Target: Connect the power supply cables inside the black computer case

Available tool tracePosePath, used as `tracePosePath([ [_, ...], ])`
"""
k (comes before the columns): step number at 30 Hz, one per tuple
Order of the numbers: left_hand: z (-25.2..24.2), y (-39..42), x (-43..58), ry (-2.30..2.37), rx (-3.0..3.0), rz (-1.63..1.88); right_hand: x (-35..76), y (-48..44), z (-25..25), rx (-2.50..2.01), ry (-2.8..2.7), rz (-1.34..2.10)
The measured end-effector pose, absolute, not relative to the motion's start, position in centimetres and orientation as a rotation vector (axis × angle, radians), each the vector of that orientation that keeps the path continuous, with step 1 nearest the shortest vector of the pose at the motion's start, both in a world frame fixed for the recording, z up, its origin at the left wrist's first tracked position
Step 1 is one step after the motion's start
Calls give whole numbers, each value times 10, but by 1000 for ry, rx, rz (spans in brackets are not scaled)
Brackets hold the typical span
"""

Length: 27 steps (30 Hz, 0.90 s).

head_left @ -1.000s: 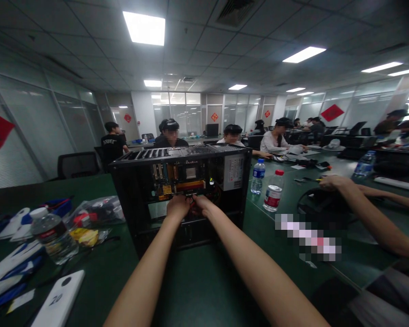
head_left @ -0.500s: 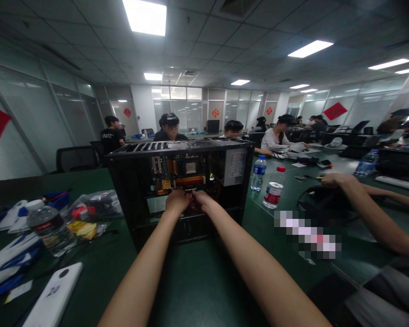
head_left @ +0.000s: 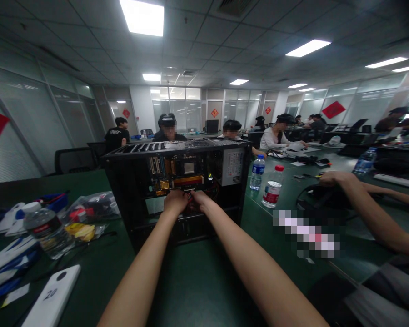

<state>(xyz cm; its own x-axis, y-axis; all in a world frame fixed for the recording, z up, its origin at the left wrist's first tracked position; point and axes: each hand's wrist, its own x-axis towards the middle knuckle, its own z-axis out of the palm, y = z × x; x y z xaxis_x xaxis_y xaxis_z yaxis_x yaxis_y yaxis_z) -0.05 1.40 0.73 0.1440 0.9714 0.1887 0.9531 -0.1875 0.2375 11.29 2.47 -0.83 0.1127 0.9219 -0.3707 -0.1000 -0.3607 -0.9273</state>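
An open black computer case (head_left: 121, 200) stands on the green table, its open side facing me. Both of my hands reach inside, just below the motherboard (head_left: 177, 169). My left hand (head_left: 176, 200) has its fingers curled together at the board's lower edge. Close beside it, my right hand (head_left: 200, 200) is closed too, thumb and fingers pinched. Something small, dark and reddish shows between the fingertips; what it is cannot be made out. A silver power supply (head_left: 232, 165) sits in the upper right corner of the case.
Right of the case stand a blue-capped bottle (head_left: 257, 173) and a red-capped bottle (head_left: 272, 188). A co-worker's arm (head_left: 371, 213) lies farther right. On the left are a large bottle (head_left: 47, 231), plastic bags (head_left: 95, 204) and a white slab marked 20 (head_left: 52, 295).
The whole view has shifted very slightly. My hands stay at the same place in the case, with almost no visible movement. A person at the back left has turned the head.
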Motion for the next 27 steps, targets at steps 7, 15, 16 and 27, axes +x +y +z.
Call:
tracePosePath([
  [7,3,16,-1,1978,2354,477,113,23,-7,-1472,-837,1424],
  [15,4,14,-1,2001,2358,476,113,25,-8,-1451,-807,1452],
  [16,4,13,0,2006,2356,477,113,25,-9,-1447,-805,1452],
  [27,6,18,0,2017,2335,464,113,25,-9,-1450,-818,1429],
])
